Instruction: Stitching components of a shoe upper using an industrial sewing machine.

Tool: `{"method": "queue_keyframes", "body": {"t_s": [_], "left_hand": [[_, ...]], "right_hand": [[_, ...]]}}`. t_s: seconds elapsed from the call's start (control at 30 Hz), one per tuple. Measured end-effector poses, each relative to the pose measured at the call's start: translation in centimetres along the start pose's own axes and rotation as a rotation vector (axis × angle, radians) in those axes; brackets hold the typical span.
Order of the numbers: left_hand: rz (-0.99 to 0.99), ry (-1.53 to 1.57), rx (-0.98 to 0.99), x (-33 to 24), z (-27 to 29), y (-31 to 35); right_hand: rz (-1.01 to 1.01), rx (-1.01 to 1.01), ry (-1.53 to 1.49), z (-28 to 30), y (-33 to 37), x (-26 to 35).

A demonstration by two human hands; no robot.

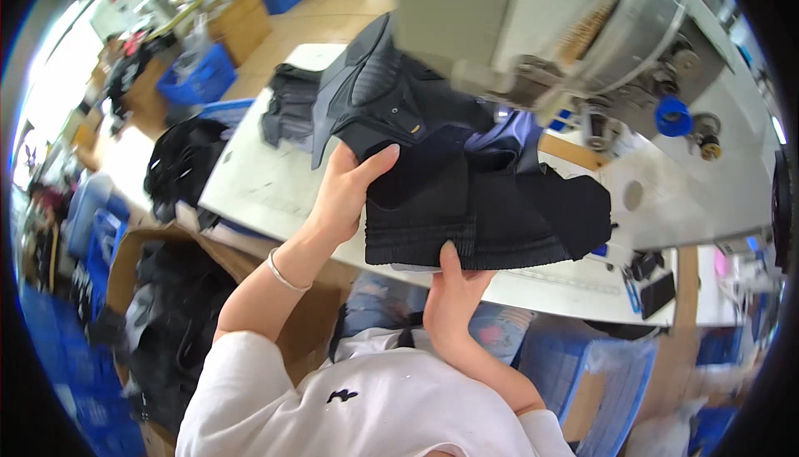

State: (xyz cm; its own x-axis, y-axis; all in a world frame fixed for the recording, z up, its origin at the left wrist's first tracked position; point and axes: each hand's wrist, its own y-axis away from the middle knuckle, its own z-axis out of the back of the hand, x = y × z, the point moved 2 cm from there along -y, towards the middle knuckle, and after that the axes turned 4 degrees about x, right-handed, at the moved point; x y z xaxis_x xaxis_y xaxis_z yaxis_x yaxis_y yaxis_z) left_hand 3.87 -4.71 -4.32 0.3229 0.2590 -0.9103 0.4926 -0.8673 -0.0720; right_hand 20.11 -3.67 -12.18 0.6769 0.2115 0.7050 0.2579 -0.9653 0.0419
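Observation:
A black garment piece [424, 195] with a gathered elastic band along its near edge is held up over the white worktable [258, 191]. Toward its far left it has a dark grey, ribbed, moulded-looking panel. My left hand [341, 195] grips the left side, thumb on top and fingers hidden beneath. My right hand [456, 303] pinches the elastic edge near the middle, its thumb on the upper face and the fingers mostly under the cloth. Just beyond the garment's far edge stands an industrial sewing machine [533, 82]; the cloth hides part of its working area.
Folded dark pieces [291, 107] lie on the table's far left. Beside me on the left stands a cardboard box [125, 290] filled with dark cloth. A blue crate [612, 382] is under the table at right. Small scissors-like tools [637, 286] lie near the table's right end.

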Motion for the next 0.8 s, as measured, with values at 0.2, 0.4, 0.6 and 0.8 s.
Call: {"method": "queue_keyframes", "body": {"t_s": [0.2, 0.4, 0.6, 0.8], "left_hand": [[-0.214, -0.52, -0.261, -10.1, 9.5, 7.1], [-0.239, -0.737, -0.506, -28.4, 15.1, 17.9], [-0.261, -0.565, -0.956, -31.3, 16.5, 37.7], [0.303, -1.184, -0.931, -17.7, 33.5, 50.6]], "right_hand": [[-0.452, 0.504, 0.401, 1.1, 4.9, -1.0], [-0.509, 0.781, 0.504, 2.6, 6.0, -0.2], [-0.628, 0.861, 0.6, 4.7, 9.7, 0.2], [-0.729, 0.893, 0.664, 10.4, 16.1, -0.5]]}}
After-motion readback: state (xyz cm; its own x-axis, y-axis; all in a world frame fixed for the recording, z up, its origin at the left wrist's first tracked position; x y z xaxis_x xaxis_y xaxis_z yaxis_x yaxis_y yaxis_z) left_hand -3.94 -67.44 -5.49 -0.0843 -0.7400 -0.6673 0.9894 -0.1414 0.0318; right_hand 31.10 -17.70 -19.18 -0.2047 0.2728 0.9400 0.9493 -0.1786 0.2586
